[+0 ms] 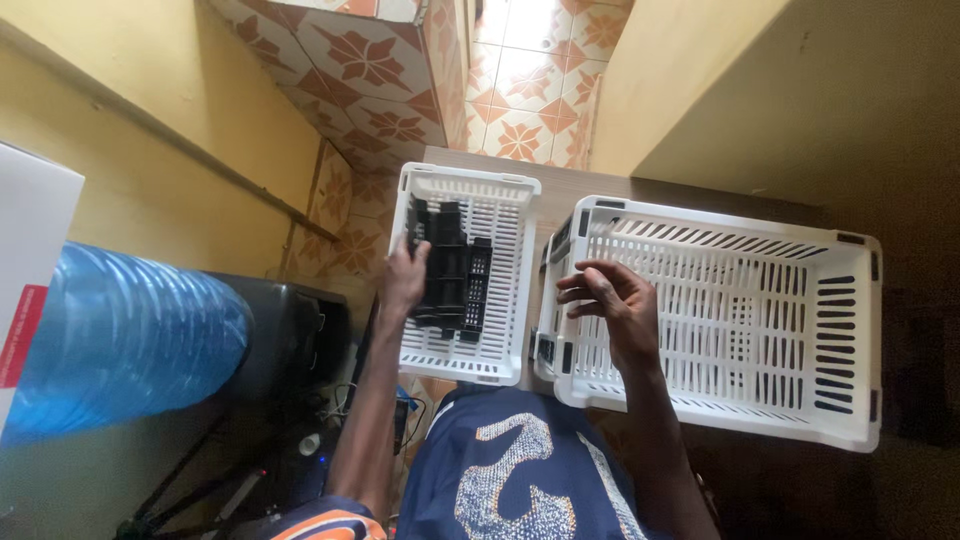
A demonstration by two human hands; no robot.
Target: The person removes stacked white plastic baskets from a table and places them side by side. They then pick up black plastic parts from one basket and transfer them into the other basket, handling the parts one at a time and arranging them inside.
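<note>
My left hand (405,280) grips the black tray (450,270) at the small white basket's (505,300) nine o'clock wall, steadying it; my right hand (610,300) hovers loosely curled, empty, over the large basket (800,330).

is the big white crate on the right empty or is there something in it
Empty, as far as the view shows: the big white crate has only its slotted floor and walls visible. The right hand hovers over its near corner, holding nothing.

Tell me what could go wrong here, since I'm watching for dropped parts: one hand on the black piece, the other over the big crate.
1. The left hand grips the black slotted piece only at its edge, so it might slip into the small white basket.
2. The large white crate seems to overhang the wooden table toward the lap; the right hand, resting there with curled fingers, could tip it.
</note>
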